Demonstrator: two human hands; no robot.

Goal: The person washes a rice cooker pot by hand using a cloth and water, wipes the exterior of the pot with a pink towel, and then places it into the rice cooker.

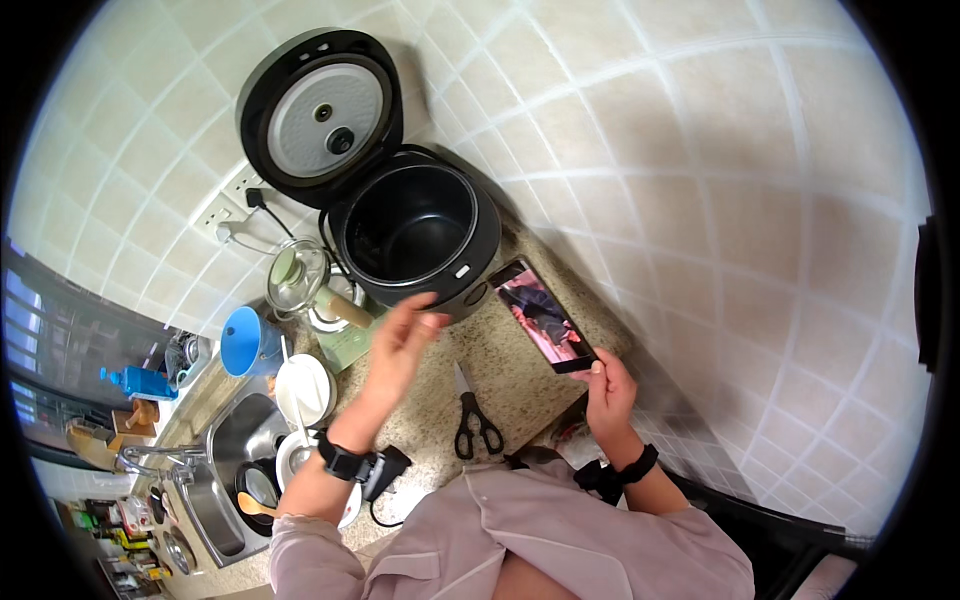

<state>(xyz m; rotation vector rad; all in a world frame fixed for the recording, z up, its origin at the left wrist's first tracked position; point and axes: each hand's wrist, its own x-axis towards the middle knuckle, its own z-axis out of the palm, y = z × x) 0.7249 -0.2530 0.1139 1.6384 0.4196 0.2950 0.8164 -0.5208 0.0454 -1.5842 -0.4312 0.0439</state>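
Observation:
My right hand [611,386] holds a smartphone [544,315] by its lower end; a picture shows on its screen. My left hand [397,349] is raised over the counter near the front of a rice cooker [480,277], fingers apart and slightly curled, with nothing seen in them. The cooker's lid [326,112] stands up, and its dark inner pot [412,232] looks empty. Black-handled kitchen scissors [474,424] lie on the speckled counter [517,382] between my hands, blades pointing away from me. A dark band is on each wrist.
Left of the cooker are a glass lid [296,277] with a green knob, a small pot's handle [349,311], a blue cup [250,341] and white bowls [304,390]. Farther left is a steel sink [247,427] holding a pan. Tiled walls rise behind and at right; plugs sit in wall sockets [221,214].

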